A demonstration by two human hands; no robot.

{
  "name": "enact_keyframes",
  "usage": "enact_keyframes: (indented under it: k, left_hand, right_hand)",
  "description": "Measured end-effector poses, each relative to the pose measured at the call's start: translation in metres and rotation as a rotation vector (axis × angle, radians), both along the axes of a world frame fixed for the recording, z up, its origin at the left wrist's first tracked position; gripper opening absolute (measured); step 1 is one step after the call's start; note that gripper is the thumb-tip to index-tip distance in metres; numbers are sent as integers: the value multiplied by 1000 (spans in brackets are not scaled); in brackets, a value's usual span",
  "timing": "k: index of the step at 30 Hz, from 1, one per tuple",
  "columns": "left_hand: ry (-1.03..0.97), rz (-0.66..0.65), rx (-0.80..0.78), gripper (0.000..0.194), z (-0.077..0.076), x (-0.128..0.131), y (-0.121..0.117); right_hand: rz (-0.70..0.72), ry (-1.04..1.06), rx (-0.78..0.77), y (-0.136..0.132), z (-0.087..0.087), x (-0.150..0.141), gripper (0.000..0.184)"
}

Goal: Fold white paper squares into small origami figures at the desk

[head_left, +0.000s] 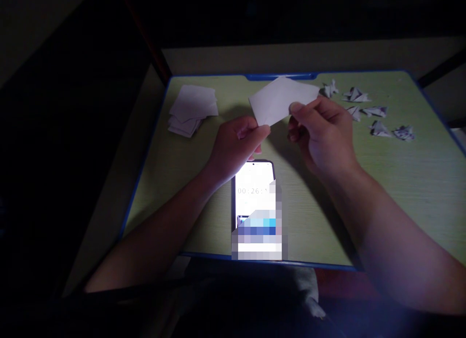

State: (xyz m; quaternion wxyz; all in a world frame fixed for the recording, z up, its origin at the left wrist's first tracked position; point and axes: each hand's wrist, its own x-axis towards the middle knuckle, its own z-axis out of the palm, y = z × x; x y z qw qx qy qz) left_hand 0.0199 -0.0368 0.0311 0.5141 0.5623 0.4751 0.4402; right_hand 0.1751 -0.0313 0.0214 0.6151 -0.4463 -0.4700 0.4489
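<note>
A white sheet of paper [278, 99] is held up between both hands above the middle of the table. My left hand [242, 141] pinches its lower left corner between thumb and fingers. On the other side, my right hand [324, 129] grips the sheet near its right end, the thumb lying on the face toward me. The sheet looks tilted, and I cannot tell whether it carries a fold. Below the hands lies a phone [255, 182] with a lit screen showing a running-time display; its lower part is blurred out.
A stack of white paper sheets [192, 102] lies at the table's back left. Several small folded paper pieces [374, 111] are scattered at the back right. The light green table [411, 192] has a blue rim, and the surroundings are dark.
</note>
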Motion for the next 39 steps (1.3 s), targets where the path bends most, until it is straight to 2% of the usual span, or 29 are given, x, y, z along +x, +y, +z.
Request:
enact_keyframes:
  k: [7,13,21,26,32,39]
  left_hand:
    - [-26,-35,48,30,-1,2,0]
    - [-60,-99,94,24,0,1,0]
    - [-21,-52,40,23,-1,-1,2]
    - [-20,-37,29,20,-1,0,0]
    - [-37,-21,-5,19,-1,-1,0]
    - [-5,-6,28,25,-3,0,2]
  right_hand:
    - [67,-9,-69,-4,-5,-7,26]
    - [107,-84,-74,-4,-6,-6,30]
    - [121,-71,-100,-6,-4,-7,28]
    - [86,11,-78,-5,-1,-5,30]
    - [31,7,-51,0,2,3,31]
    - [-28,50,-30,3,-1,4,29]
